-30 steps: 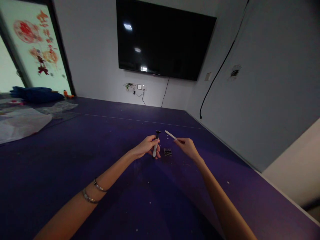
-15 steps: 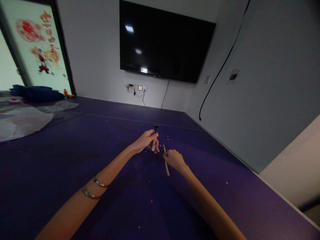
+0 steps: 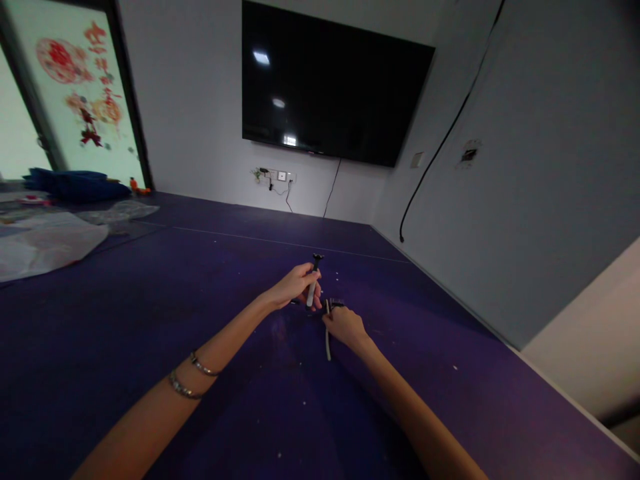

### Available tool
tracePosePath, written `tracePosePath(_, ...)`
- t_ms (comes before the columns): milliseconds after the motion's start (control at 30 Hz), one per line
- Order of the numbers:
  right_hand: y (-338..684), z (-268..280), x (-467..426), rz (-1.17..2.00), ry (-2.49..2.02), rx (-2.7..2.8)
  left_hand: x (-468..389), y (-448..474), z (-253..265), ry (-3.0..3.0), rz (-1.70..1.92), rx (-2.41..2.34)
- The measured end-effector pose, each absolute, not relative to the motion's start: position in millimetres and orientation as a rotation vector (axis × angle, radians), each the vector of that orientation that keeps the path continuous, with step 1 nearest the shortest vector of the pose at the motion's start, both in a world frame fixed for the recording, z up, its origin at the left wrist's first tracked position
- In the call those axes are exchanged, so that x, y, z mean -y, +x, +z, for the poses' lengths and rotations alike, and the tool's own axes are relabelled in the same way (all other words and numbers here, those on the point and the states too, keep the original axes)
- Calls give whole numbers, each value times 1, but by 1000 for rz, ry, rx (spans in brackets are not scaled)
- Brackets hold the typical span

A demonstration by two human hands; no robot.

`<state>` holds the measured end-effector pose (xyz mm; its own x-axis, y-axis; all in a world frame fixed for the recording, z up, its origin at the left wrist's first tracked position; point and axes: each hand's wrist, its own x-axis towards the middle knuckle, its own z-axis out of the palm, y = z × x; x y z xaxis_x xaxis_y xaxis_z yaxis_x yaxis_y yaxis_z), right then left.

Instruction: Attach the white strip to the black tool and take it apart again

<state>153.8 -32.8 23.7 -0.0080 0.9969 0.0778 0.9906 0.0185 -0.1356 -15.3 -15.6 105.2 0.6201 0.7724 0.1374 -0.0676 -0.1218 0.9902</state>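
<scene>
Holding a razor-like tool (image 3: 312,293) in the left hand (image 3: 293,288), with the thumb over its pale shaft and with its dark head aimed toward the far edge of the purple surface (image 3: 250,413). Pinching a pale stick (image 3: 328,348) in the right hand (image 3: 345,325), with its longer end reaching back toward the near side. Working right of the middle, nearer the right edge, well apart from the white sheet (image 3: 45,250) on the left side. Note the dark piece (image 3: 337,303) just beyond the right hand, partly hidden by the knuckles; cannot tell any contact between it and the stick's tip. To handle both well, hold the left shaft steady and treat its head as possibly sharp, with fingertips well below. Pinch the stick firmly, as probably light and smooth, and turn it from the fingers rather than the wrist. Avoid nudging the dark piece toward the right edge. Leave a gap between the hands, near each other but apart, and mind the small dark bit (image 3: 295,303) beside the left hand, too small to identify.
</scene>
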Motion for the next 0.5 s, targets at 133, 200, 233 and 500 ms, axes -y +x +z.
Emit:
tracePosePath(133, 169, 34, 22, -10, -2174, 1995, 15, -15, 104, 1544, 792, -626)
tracePosePath(200, 181, 38, 14, -14, -2171, 1980, 15, -15, 103, 1546, 785, -630)
tracePosePath(233, 187, 39, 10, -6, -2146, 1994, 15, -15, 103, 1549, 783, -630)
tracePosePath(500, 208, 30, -5, 48, -1954, 2185, 16, -11, 96, 1553, 757, -630)
